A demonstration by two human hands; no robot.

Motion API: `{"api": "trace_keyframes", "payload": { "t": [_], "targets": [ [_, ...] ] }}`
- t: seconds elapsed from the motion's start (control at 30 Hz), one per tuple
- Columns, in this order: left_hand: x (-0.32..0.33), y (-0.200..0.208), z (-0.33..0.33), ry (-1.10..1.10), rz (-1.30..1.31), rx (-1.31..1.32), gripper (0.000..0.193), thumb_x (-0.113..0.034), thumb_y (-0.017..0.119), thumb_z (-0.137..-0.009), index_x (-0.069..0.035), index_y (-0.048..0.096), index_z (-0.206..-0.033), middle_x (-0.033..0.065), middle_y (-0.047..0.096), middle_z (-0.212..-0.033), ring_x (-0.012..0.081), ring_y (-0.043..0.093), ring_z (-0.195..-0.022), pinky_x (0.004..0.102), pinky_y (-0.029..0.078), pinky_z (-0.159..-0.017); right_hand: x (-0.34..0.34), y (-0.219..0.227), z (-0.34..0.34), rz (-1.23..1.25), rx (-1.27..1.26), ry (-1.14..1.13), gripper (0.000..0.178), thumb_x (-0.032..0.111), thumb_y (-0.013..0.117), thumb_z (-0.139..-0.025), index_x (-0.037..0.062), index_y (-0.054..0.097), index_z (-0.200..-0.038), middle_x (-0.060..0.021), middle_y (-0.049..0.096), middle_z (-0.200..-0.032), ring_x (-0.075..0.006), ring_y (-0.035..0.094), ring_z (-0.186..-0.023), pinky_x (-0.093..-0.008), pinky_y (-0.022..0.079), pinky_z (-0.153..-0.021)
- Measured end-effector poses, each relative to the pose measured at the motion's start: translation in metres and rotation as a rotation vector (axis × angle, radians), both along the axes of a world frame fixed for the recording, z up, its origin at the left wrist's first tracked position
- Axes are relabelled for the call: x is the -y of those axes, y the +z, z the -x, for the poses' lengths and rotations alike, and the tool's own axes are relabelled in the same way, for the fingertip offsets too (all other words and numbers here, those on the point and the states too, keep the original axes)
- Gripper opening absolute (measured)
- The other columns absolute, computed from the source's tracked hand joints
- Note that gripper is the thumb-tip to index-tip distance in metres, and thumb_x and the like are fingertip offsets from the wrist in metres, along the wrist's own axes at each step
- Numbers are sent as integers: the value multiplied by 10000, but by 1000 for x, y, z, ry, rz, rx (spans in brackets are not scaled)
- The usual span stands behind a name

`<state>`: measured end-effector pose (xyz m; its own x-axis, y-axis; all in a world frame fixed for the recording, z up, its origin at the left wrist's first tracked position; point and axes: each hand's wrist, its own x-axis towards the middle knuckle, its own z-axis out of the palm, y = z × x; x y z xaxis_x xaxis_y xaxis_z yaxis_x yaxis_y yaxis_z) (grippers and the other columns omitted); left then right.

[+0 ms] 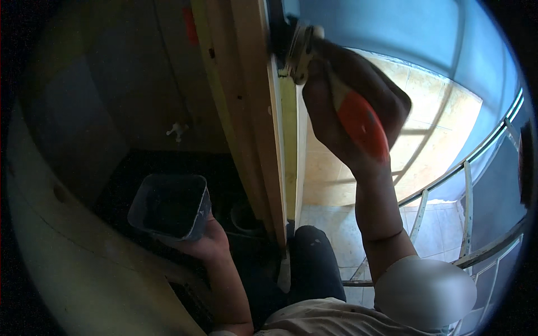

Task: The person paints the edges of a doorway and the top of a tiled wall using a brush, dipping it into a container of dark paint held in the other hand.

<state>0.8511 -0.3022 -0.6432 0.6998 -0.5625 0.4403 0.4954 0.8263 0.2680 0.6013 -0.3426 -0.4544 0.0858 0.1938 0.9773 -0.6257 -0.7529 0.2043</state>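
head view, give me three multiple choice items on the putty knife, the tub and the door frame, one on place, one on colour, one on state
1. Where is the blade of the putty knife?
A. against the upper part of the wooden door frame
B. inside the tub
C. flat on the tiled floor

2. What colour is the putty knife's handle?
A. green
B. orange-red
C. white

3. How is the grey plastic tub held?
A. standing alone on the floor
B. hanging from the frame
C. carried in the left hand, opening upward

Answers:
1 A, the right hand presses the metal blade to the frame's edge near the top.
2 B, the handle shows orange-red inside the right hand's grip.
3 C, the left hand wraps the tub from below and its open top faces the camera.
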Motion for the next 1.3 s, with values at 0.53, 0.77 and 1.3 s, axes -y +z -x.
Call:
{"api": "trace_keyframes", "payload": {
  "t": [0.53,0.77,1.3],
  "targets": [
    [-1,5,7,20,-52,-154,699,-566,447,-1048,-245,227,-1629,148,322,-1634,407,421,-1443,633,428,-1148,-5,-1,-7,-22,-89,-29,335,95,772,-808,14,684,-1121,-128,719,-814,-259,721,-658,-346,573,-562],
    [-2,6,13,34,-114,-314,650,-527,429,-1068,-248,247,-1626,135,355,-1625,405,431,-1437,627,440,-1141,-25,-5,-8,-168,-143,-61,276,-76,711,-811,-21,729,-1080,-119,729,-815,-190,715,-694,-296,549,-633],
    [4,-15,5,-8,36,-112,710,-593,434,-1039,-246,241,-1627,145,368,-1616,375,466,-1421,588,503,-1095,-6,-15,-17,-22,-197,-100,429,-31,730,-763,-54,675,-1188,-95,664,-776,-220,664,-657,-336,546,-581]
  ]
}}
